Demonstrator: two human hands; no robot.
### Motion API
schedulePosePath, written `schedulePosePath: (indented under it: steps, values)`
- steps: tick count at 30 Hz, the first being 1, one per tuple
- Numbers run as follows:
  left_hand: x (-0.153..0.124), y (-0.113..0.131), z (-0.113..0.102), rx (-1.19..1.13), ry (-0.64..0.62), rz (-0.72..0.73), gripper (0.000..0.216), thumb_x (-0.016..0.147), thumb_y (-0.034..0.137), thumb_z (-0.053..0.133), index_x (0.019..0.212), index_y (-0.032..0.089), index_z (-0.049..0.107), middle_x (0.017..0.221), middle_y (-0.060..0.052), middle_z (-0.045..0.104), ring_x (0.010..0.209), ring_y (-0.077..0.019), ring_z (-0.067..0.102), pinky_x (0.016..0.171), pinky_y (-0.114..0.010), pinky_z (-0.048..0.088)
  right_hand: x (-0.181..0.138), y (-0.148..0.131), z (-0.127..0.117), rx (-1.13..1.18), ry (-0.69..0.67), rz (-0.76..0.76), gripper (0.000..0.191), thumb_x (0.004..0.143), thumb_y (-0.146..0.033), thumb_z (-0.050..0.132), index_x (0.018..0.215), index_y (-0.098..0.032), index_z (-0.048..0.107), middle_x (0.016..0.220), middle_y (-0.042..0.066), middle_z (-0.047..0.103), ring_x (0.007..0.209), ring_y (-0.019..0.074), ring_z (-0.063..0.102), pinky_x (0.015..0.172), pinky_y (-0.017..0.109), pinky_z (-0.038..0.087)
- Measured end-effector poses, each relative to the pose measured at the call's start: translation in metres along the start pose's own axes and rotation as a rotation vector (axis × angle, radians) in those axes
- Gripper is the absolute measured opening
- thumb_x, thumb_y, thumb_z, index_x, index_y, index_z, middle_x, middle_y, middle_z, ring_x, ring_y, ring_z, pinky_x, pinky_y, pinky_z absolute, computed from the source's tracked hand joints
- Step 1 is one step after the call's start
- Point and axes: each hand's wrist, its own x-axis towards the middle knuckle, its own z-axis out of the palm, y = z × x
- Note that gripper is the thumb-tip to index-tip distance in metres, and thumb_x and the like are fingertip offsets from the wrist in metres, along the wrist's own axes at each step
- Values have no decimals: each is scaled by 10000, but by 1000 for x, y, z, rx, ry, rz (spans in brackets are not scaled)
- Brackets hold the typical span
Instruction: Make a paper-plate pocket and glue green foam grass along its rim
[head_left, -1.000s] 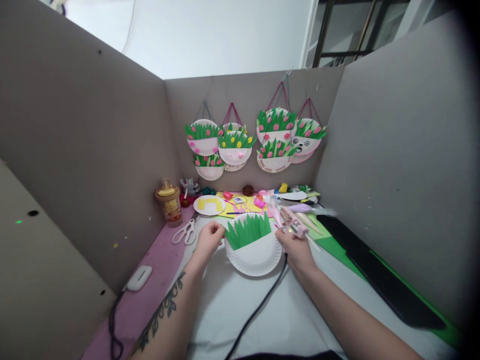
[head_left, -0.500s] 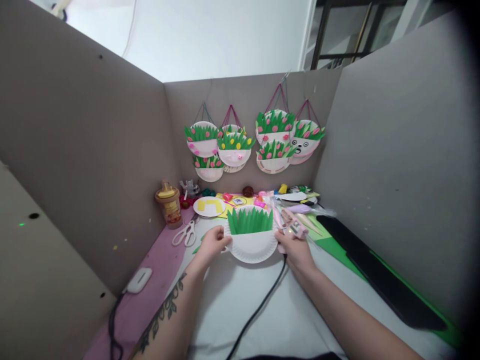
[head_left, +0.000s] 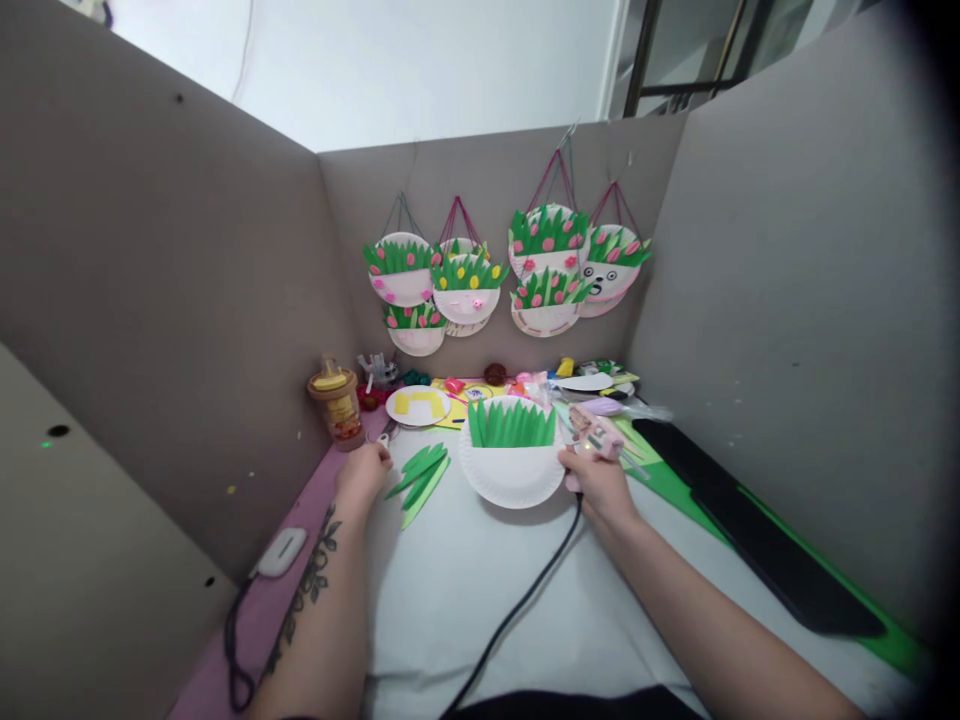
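My right hand [head_left: 606, 488] is closed at the right edge of a white paper plate pocket [head_left: 513, 478], with the handle of a pink glue gun [head_left: 597, 436] also in its grip. A row of green paper grass blades [head_left: 513, 428] stands up from the pocket. My left hand [head_left: 361, 476] has its fingers closed over the white-handled scissors [head_left: 384, 440], which are mostly hidden beneath it. Just right of that hand lie loose green paper blades [head_left: 421, 478] on the white cloth.
A lidded drink cup [head_left: 337, 408] stands at the back left. Behind the pocket are a white oval piece with yellow paper [head_left: 418, 406] and craft supplies. Finished plate baskets [head_left: 466, 300] hang on the back panel. A black cable [head_left: 517, 610] crosses the cloth.
My left hand has let go of the plate's left edge and moved left onto the scissors, uncovering the green blades. My right hand, plate and glue gun have shifted slightly right and away.
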Motion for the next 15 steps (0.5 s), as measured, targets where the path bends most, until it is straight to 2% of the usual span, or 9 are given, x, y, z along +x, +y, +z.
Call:
schedulePosePath:
  steps: [7,9,15]
  values:
    - [-2,21,23,-21,-30,145,175,694,320,626,811,197,667,911,-94,702,834,-235,617,653,-273,376,-5,-1,2,24,-19,31,328,405,-184,804,681,-140,632,580,0,663,526,164,639,457,228,489]
    - [-5,24,27,-41,-42,171,141,662,289,655,768,196,663,874,-90,702,815,-229,613,646,-266,370,-5,-1,2,28,-29,42,315,416,-172,795,688,-139,639,591,0,669,534,163,641,462,226,490]
    - [-6,24,30,-177,-23,117,108,581,170,698,651,193,619,723,-52,681,718,-199,599,615,-244,366,-4,0,2,39,-27,74,293,414,-146,775,680,-143,653,593,-1,676,527,155,633,454,220,481]
